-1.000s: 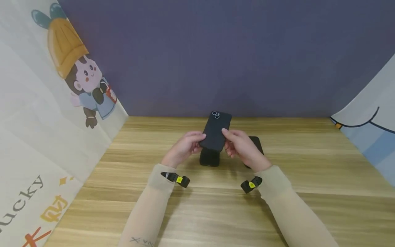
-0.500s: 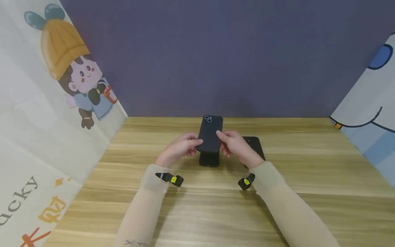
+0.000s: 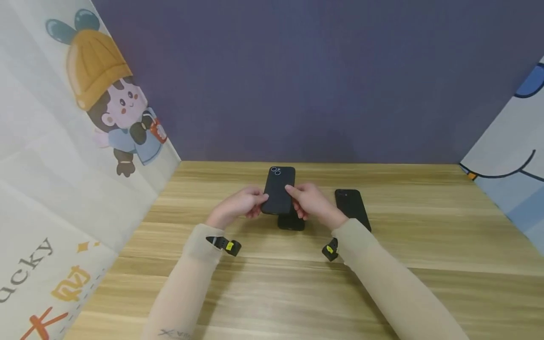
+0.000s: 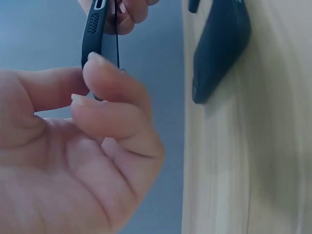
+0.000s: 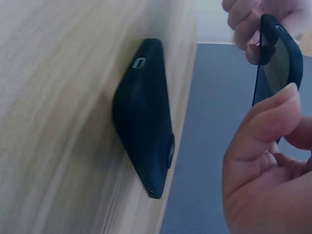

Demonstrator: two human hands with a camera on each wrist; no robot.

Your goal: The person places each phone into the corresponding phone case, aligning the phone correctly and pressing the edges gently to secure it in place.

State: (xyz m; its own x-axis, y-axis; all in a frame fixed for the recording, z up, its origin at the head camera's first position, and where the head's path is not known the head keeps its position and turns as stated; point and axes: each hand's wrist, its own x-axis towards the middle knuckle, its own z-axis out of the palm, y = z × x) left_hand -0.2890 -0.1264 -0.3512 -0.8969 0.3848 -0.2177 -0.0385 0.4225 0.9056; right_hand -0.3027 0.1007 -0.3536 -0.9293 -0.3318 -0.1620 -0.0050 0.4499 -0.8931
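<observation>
Both hands hold up a black phone (image 3: 278,190) in a dark case, its back with two round lenses facing the head camera. My left hand (image 3: 238,204) pinches its lower left corner, thumb on the back. At the right edge my right hand (image 3: 313,202) pinches it the same way. In the left wrist view the phone's end (image 4: 93,29) shows a charging port and holes. Below the held phone a second black phone (image 3: 291,221) lies on the table, partly hidden by it. A third black phone (image 3: 353,208) lies beside my right forearm.
The wooden table (image 3: 280,288) runs back to a plain dark blue wall (image 3: 280,80). A white printed sheet (image 3: 29,156) with a cartoon figure hangs at the left, another printed sheet (image 3: 510,137) at the right. Each wrist wears a black strapped camera (image 3: 229,246).
Both hands have carried the held phone left and a little down. The third phone at the right has come into fuller view as the right hand moved off it.
</observation>
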